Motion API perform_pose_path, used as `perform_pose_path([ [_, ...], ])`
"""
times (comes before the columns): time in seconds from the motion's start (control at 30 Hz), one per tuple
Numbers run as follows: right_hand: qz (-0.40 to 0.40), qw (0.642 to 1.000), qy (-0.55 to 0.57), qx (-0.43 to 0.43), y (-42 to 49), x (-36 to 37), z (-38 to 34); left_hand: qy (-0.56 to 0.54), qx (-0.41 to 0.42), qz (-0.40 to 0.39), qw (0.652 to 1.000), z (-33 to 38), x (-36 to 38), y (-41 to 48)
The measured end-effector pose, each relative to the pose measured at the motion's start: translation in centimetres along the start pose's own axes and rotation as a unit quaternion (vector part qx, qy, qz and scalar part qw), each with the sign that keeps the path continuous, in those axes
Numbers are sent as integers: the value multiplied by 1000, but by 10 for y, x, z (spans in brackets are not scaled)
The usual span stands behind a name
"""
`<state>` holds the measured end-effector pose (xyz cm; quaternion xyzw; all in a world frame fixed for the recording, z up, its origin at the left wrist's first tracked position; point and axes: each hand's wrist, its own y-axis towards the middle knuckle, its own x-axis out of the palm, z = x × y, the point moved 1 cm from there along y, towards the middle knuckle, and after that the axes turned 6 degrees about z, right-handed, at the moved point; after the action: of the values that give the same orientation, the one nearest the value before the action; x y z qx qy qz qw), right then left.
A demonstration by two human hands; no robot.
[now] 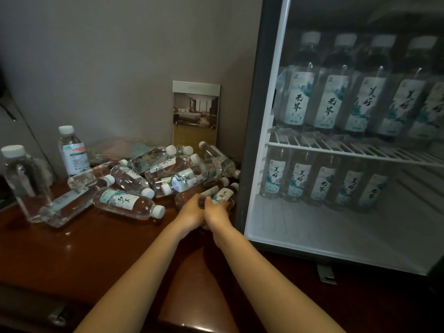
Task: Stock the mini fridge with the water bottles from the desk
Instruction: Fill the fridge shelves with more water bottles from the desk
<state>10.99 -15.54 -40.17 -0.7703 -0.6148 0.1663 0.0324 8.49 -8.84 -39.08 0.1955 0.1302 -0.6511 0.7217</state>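
Two upright bottles, far left of frame: a clear one (22,181) and one with a different label (72,150) stand on the desk (96,248), well apart from my hands.
Pile, left of centre: many water bottles (168,169) lie on their sides and overlap. One loose bottle (127,203) lies alone at the front.
Card, centre: a picture card (195,111) stands against the wall behind the pile.
Target bottles, centre: left bottle (182,197) and right bottle (224,194) lie side by side at the pile's near edge, just beside the fridge.
Handling: I judge them full, so fairly heavy. The thin walls would give under a squeeze, and the smooth round bodies could roll or slip. The paper label at mid-body is the best hold.
Left hand (191,209): curled round the left bottle's body.
Right hand (216,210): wrapped on the right bottle, thumb across its label.
Arms: both forearms reach forward from the bottom of the frame and converge, with the hands touching.
Mini fridge (264,116), right: rows of bottles stand above and below the wire shelf (348,150), with bare floor in front. I cannot tell whether the door is open.
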Motion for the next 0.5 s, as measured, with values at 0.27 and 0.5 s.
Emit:
perform_pose_path([
  [0.27,6,997,68,30,-15,-4,14,-41,-65,-46,996,-38,-24,-15],
  [0.5,-39,984,172,-13,-33,-9,28,-107,-66,-81,989,-53,-40,-30],
])
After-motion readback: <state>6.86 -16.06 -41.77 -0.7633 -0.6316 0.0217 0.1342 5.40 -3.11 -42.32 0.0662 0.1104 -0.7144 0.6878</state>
